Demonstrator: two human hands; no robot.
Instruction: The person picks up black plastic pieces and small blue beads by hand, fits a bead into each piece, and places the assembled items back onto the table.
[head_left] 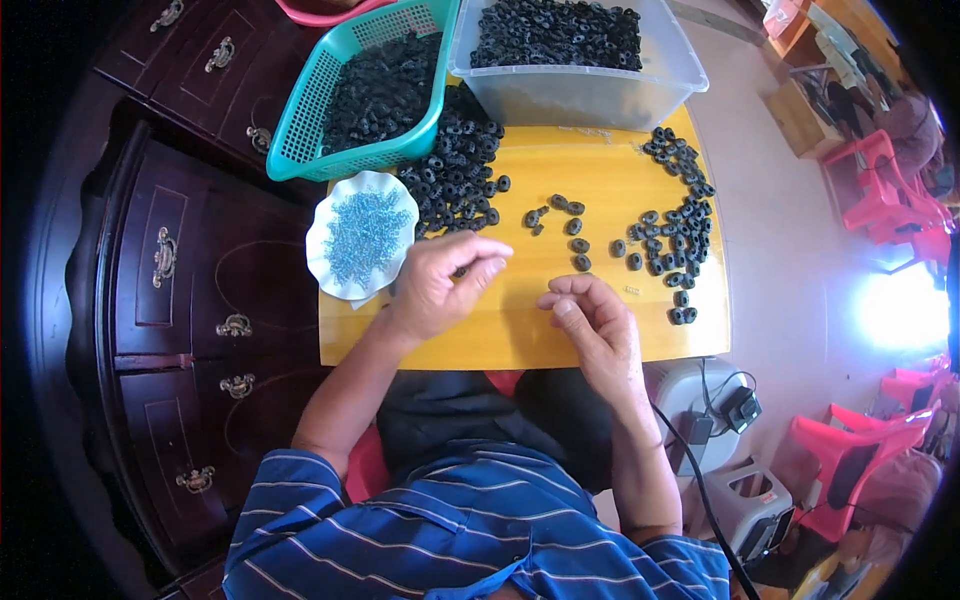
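My left hand hovers over the near left of the yellow table, thumb and forefinger drawn close together. Whatever it pinches, if anything, is too small to make out. To its right, my right hand is near the front edge, thumb against curled fingers; its contents are hidden too. A white scalloped dish of small bluish metal springs lies left of my left hand. Beyond that hand is a heap of black oval plastic pieces with holes. Several similar loose pieces lie beyond the gap between my hands.
A green basket of black parts and a clear plastic bin stand at the back. More black pieces are spread along the table's right side. Dark wooden drawers flank the left. People sit by pink chairs at right.
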